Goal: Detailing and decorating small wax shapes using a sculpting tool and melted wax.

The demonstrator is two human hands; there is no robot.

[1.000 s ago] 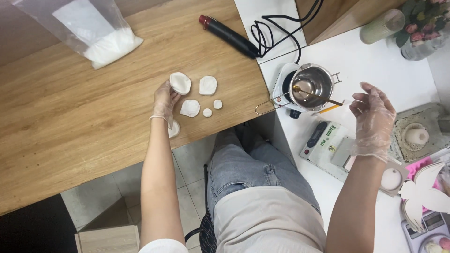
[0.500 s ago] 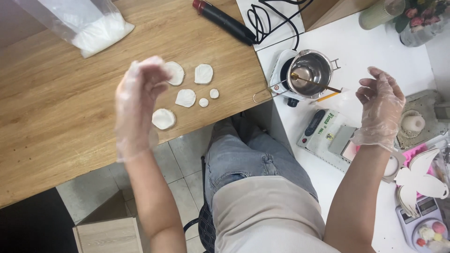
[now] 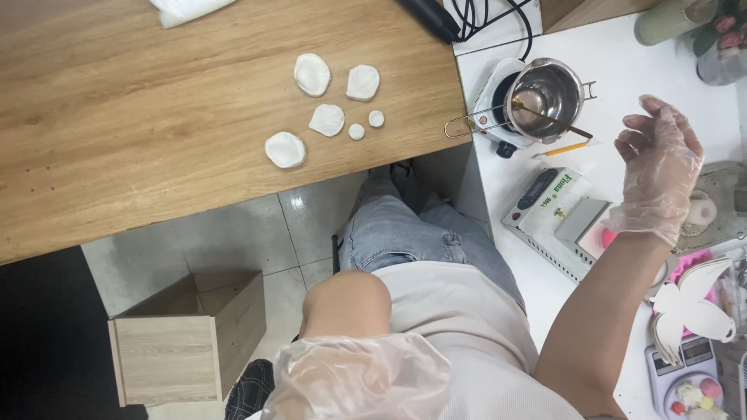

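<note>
Both my hands wear clear plastic gloves. My right hand [image 3: 657, 175] hovers with its fingers spread and nothing in it, above the white table [image 3: 622, 54], just right of a metal pot [image 3: 545, 89] on a small hot plate and over a flat digital scale [image 3: 545, 206]. My left hand [image 3: 358, 377] is drawn back against my body at the bottom edge; its fingers are lost in the crumpled glove. Several white shell-shaped pieces [image 3: 327, 119] lie apart from both hands near the wooden table's [image 3: 117, 140] front edge.
A thin stick rests in the pot and a yellow pencil [image 3: 562, 148] lies beside it. Black cables and a black tool [image 3: 432, 17] sit at the back. White butterfly cutouts [image 3: 689, 307] and pink moulds crowd the right. A wooden box [image 3: 187, 334] stands on the tiled floor.
My left hand left the white pieces, rose off the wooden table and came back to my body. The right hand stayed open, shifting slightly right of the pot.
</note>
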